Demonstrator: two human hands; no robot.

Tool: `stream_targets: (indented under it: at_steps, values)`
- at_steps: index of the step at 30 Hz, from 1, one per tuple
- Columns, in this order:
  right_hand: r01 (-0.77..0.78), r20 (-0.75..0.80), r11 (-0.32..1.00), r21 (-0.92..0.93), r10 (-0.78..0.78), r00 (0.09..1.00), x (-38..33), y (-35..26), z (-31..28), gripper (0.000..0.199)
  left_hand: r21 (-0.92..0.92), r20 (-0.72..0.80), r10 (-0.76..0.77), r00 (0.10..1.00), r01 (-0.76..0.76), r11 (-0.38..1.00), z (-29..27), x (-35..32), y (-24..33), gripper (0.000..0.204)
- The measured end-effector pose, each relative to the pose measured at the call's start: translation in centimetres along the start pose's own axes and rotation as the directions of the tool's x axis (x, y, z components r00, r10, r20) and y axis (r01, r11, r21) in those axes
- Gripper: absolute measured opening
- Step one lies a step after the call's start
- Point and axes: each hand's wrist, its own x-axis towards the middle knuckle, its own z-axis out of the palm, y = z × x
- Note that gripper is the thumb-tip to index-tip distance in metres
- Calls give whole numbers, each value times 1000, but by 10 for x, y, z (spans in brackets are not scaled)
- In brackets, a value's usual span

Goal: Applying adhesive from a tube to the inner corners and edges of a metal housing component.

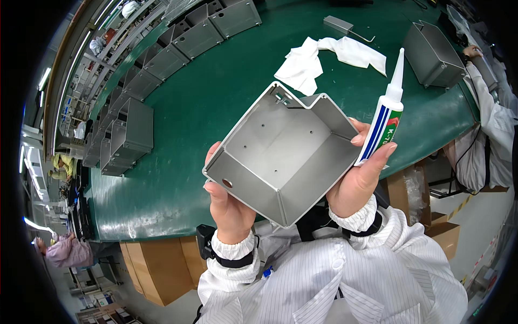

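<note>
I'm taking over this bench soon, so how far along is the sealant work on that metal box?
Done: nothing certain; no sealant bead shows inside the grey metal box. In hand: the left hand holds the box up, open side to the camera, while the right hand steadies it and grips the capped-looking white sealant tube. Left: more boxes line the green table, beside a white cloth.

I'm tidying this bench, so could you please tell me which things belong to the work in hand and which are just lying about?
In hand:
- open grey metal box, held by left hand and right hand
- white sealant tube, in the right hand

Lying about:
- white cloth
- row of metal boxes
- single metal box
- small metal bracket
- green table
</note>
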Motion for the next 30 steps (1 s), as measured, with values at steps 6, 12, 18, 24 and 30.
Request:
stream_targets:
  at_steps: [6,12,18,24,30]
  values:
    - [103,249,991,-84,-79,965,-7,-6,-1,55,63,-143,87,986,-79,995,2,0,9,61]
    - [97,462,991,-93,-43,886,17,-23,-15,72,103,-206,296,933,-281,954,2,8,15,75]
    - [269,662,884,-382,59,747,30,-63,-58,75,310,-99,373,922,-328,892,4,7,7,90]
    - [510,924,837,-197,-15,382,37,-88,-70,74,432,-41,460,887,-399,809,5,7,-2,86]
    - [642,862,579,-503,284,420,12,-83,-39,42,356,-32,380,924,-345,869,7,10,2,92]
